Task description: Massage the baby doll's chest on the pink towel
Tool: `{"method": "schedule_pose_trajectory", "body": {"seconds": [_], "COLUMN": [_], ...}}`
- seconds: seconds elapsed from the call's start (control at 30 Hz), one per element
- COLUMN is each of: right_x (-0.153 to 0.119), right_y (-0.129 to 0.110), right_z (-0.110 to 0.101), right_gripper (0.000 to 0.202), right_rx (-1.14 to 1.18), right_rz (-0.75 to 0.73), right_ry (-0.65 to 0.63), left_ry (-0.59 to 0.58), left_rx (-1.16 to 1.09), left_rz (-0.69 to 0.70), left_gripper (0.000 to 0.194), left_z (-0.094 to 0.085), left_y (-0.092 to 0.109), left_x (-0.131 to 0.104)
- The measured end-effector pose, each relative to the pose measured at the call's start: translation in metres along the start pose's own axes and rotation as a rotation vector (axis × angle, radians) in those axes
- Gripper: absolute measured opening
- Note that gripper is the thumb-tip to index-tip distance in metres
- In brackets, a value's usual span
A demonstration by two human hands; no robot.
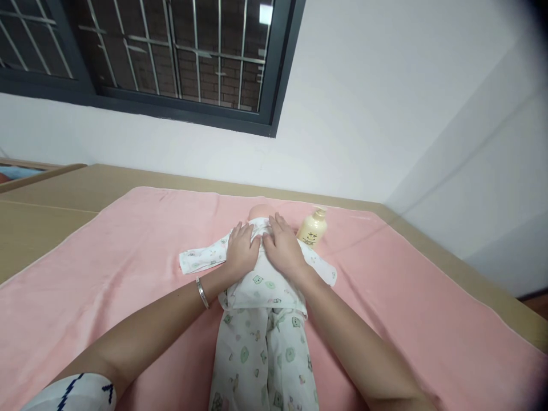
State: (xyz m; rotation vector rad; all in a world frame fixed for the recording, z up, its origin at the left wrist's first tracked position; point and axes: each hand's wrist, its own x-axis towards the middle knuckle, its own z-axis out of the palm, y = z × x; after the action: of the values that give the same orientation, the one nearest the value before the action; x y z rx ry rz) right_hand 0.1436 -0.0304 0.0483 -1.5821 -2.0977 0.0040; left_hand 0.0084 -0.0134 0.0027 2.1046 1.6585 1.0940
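Note:
A baby doll (260,212) lies on its back on a pink blanket (141,245), its head mostly hidden beyond the collar. It wears a white printed baby top (268,285) with sleeves spread to both sides, and matching baby pants (246,348) stretch toward me. My left hand (243,246) lies flat on the left side of the chest, fingers out. Across from it, my right hand (282,245) rests flat on the right side of the chest, fingers extended. Neither hand grips anything. A silver bracelet (202,293) circles my left wrist.
A pale yellow pump bottle (313,226) leans on the blanket just right of the doll's shoulder. The blanket covers a wooden surface (64,197) that meets a white wall (342,114). Above is a barred window (180,57).

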Motion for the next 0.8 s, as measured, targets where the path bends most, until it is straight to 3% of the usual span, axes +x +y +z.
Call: {"method": "schedule_pose_trajectory", "body": {"seconds": [0.17, 0.37, 0.6, 0.8], "right_x": [-0.004, -0.001, -0.001, 0.007], "right_y": [-0.004, -0.001, 0.005, 0.014], "right_z": [0.006, 0.002, 0.012, 0.000], "right_gripper": [0.044, 0.049, 0.042, 0.043], "right_rx": [-0.014, -0.030, 0.131, 0.350], "right_rz": [0.032, 0.093, 0.082, 0.103], "right_ry": [-0.032, 0.049, -0.053, -0.106], "left_ry": [-0.010, -0.005, -0.011, -0.057], "left_rx": [-0.005, -0.002, 0.028, -0.055], "left_rz": [-0.002, -0.005, 0.011, 0.039], "left_gripper": [0.050, 0.049, 0.046, 0.047], "left_z": [-0.002, -0.001, 0.000, -0.009], "left_y": [0.002, 0.001, 0.000, 0.023], "left_x": [-0.001, -0.001, 0.000, -0.008]}}
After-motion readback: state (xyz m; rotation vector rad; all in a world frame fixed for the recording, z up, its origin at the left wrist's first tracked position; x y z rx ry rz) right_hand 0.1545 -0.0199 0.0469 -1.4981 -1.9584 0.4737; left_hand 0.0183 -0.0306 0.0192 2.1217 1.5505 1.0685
